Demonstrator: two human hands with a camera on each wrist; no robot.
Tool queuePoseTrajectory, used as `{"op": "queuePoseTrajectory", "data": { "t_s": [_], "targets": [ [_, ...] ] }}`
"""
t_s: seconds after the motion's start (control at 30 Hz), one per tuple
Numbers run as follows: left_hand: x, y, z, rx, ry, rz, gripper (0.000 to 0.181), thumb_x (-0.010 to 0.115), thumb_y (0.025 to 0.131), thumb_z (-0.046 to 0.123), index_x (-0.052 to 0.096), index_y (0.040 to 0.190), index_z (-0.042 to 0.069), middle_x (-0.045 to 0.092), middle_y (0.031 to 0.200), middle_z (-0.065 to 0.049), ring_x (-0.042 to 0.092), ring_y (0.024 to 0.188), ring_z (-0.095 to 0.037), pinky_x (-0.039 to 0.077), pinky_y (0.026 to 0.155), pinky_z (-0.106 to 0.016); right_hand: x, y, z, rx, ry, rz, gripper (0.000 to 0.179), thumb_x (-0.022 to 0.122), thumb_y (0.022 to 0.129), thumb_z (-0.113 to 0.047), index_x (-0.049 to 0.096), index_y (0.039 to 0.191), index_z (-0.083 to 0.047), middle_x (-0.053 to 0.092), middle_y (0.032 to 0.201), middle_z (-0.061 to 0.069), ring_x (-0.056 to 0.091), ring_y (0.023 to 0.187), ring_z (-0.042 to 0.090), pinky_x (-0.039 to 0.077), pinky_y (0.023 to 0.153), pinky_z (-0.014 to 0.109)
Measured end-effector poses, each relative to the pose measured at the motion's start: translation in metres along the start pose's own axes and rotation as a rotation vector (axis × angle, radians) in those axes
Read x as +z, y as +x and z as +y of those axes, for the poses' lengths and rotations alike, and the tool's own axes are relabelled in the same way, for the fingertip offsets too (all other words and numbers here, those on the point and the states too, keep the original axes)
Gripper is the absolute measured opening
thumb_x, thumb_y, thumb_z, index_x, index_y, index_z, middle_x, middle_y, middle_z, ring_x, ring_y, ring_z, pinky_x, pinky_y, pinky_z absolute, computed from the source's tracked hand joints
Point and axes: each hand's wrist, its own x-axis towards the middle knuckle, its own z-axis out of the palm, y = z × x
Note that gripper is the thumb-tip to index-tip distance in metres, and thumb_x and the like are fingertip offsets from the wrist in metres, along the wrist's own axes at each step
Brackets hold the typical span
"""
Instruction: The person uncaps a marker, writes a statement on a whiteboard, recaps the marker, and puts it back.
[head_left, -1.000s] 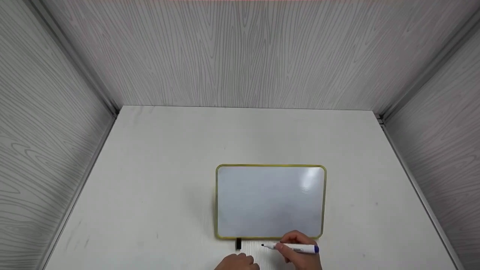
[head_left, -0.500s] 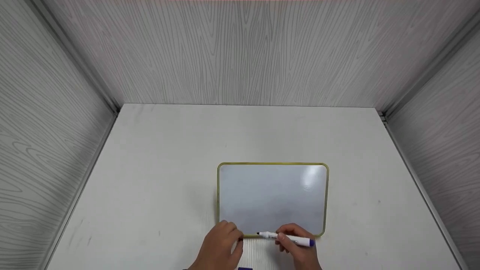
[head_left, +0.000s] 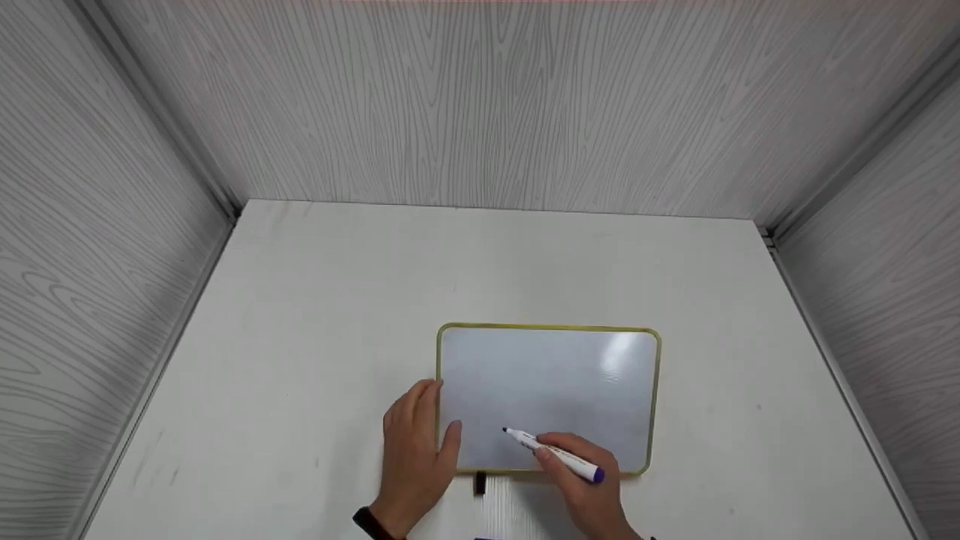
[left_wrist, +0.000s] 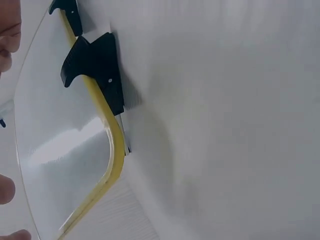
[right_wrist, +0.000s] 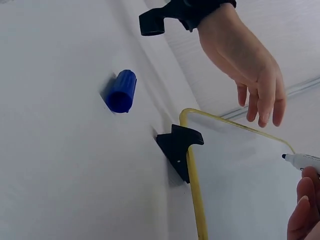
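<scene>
A whiteboard [head_left: 555, 382] with a yellow frame is on the table, its surface unmarked apart from a light glare. My right hand [head_left: 589, 484] pinches a white marker [head_left: 574, 461], uncapped, its dark tip pointing up and left over the lower part of the board. At the board's left edge is my left hand [head_left: 412, 454], fingers extended and thumb overlapping the white surface in the head view. The right wrist view shows this left hand [right_wrist: 250, 65] with its fingers reaching down near the frame.
A blue marker cap [right_wrist: 121, 92] lies on the table in front of the board. Black clip-like feet [left_wrist: 97, 70] grip the board's near edge. Grey wood-grain walls [head_left: 480, 105] enclose the table [head_left: 300, 300] at the back and sides.
My left hand has come up from the table's front, past the board's near edge, to its left side, opening out. My right hand has brought the marker up over the board, tilting it.
</scene>
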Motion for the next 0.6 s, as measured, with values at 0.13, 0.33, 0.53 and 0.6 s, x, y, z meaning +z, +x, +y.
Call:
{"op": "queuePoseTrajectory", "data": {
  "t_s": [0.13, 0.33, 0.53, 0.6],
  "targets": [
    [0.000, 0.009, -0.003, -0.148, -0.169, -0.067, 0.058, 0.064, 0.101, 0.012, 0.045, 0.153, -0.003, 0.047, 0.154, -0.020, 0.044, 0.142, -0.038, 0.033, 0.113, -0.063, 0.006, 0.009, 0.011, -0.326, -0.133, 0.004, 0.033, 0.082, 0.078, 0.013, 0.079, 0.107, -0.003, 0.078, 0.094, 0.010, 0.070, 0.077, 0.016, 0.056, 0.068, 0.024],
    [0.001, 0.018, -0.008, -0.276, -0.381, -0.104, 0.048, 0.047, 0.111, 0.011, 0.039, 0.156, -0.005, 0.051, 0.151, -0.019, 0.049, 0.139, -0.035, 0.040, 0.111, -0.060, 0.016, 0.024, 0.018, -0.613, -0.302, 0.047, 0.025, 0.086, 0.084, -0.005, 0.079, 0.108, -0.002, 0.077, 0.095, 0.011, 0.073, 0.078, 0.022, 0.058, 0.073, 0.025],
    [0.002, 0.024, -0.012, -0.334, -0.441, -0.073, 0.040, 0.045, 0.111, 0.006, 0.050, 0.149, -0.005, 0.062, 0.138, -0.021, 0.058, 0.130, -0.034, 0.049, 0.103, -0.056, 0.030, 0.035, 0.017, -0.644, -0.314, 0.041, 0.020, 0.083, 0.091, -0.011, 0.079, 0.109, -0.003, 0.078, 0.095, 0.010, 0.073, 0.079, 0.023, 0.059, 0.072, 0.029],
    [0.003, 0.025, -0.013, -0.351, -0.456, -0.068, 0.038, 0.046, 0.110, 0.004, 0.053, 0.147, -0.005, 0.064, 0.135, -0.020, 0.059, 0.128, -0.033, 0.050, 0.102, -0.055, 0.034, 0.039, 0.018, -0.671, -0.333, 0.036, 0.019, 0.081, 0.094, -0.014, 0.079, 0.109, -0.003, 0.078, 0.095, 0.008, 0.073, 0.079, 0.022, 0.059, 0.070, 0.030]
  ]
}}
